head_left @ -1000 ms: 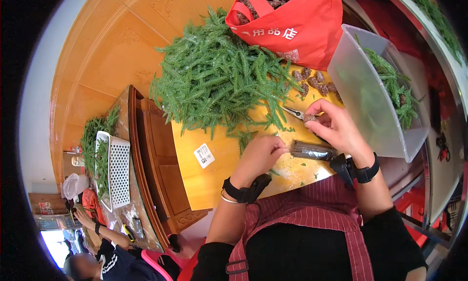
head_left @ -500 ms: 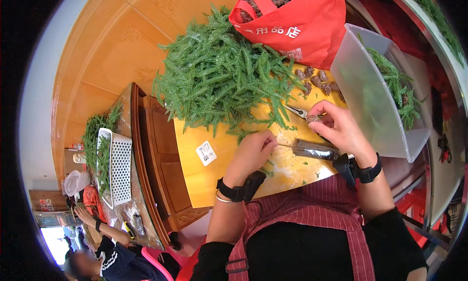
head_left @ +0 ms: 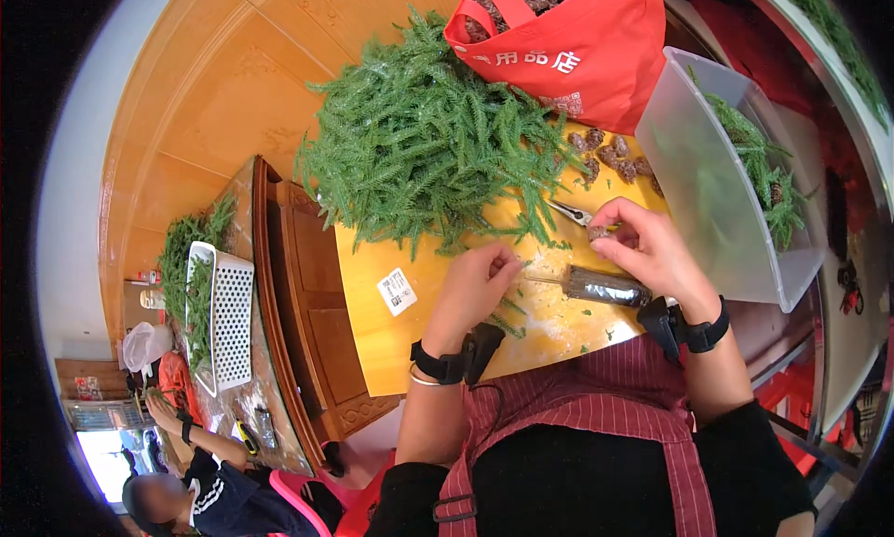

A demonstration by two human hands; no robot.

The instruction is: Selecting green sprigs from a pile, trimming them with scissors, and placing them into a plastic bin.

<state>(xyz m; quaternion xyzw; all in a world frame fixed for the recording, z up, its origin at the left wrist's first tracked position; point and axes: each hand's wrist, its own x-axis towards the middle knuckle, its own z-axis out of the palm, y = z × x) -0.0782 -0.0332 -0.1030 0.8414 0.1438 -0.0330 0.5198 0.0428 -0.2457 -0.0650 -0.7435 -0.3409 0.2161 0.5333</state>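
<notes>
Left hand shifted slightly, pinching a sprig, right hand gripping a pinecone, yellow table, wood-panelled walls

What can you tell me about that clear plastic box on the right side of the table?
The box is a rectangular tub of see-through, slightly frosted plastic with no lid on it. It looks tilted, its open top facing right, away from the person. Inside lie green sprigs and what looks like a brown cone among them. It stands at the yellow table's right edge, just right of the right hand, with the red bag close behind it.
</notes>
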